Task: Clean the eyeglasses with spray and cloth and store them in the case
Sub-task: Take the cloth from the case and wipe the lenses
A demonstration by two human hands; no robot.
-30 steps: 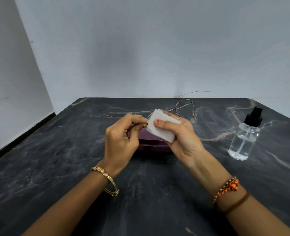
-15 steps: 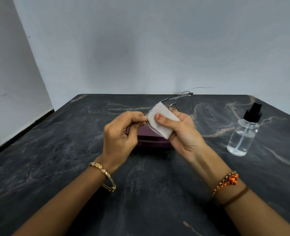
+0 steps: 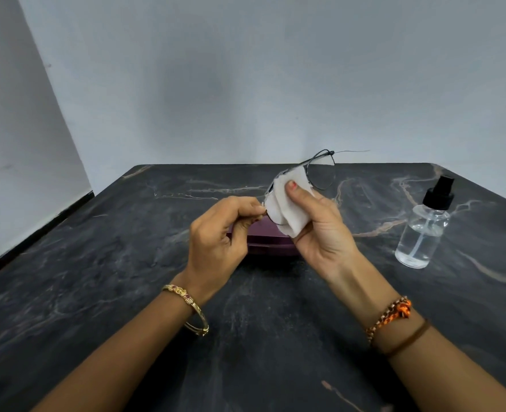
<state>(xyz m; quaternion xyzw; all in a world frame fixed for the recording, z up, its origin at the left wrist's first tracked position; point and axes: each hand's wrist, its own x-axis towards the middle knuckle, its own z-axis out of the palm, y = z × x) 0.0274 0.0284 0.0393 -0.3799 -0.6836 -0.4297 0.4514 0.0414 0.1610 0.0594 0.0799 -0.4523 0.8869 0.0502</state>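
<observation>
Two hands hold a pair of glasses (image 3: 320,171) in the air above a dark marbled tabletop (image 3: 97,278), just past centre. The left hand (image 3: 219,233) pinches the frame's near end between thumb and fingertips. The right hand (image 3: 320,233) pinches a white cloth (image 3: 290,209) around the near lens, thumb pressed on top. The glasses' long axis runs from the left hand's pinch up toward 1 o'clock, the far lens bare and one thin temple arm sticking out toward 3 o'clock. Directly below the hands, partly hidden, lies a closed purple case (image 3: 266,239), long axis 9 to 3. The right hand looks nearer its uncovered end. A clear spray bottle (image 3: 424,230) stands upright at 3 o'clock, well apart from the hands. The tabletop's far edge lies just beyond the glasses, with open room at 9 and 6 o'clock.
</observation>
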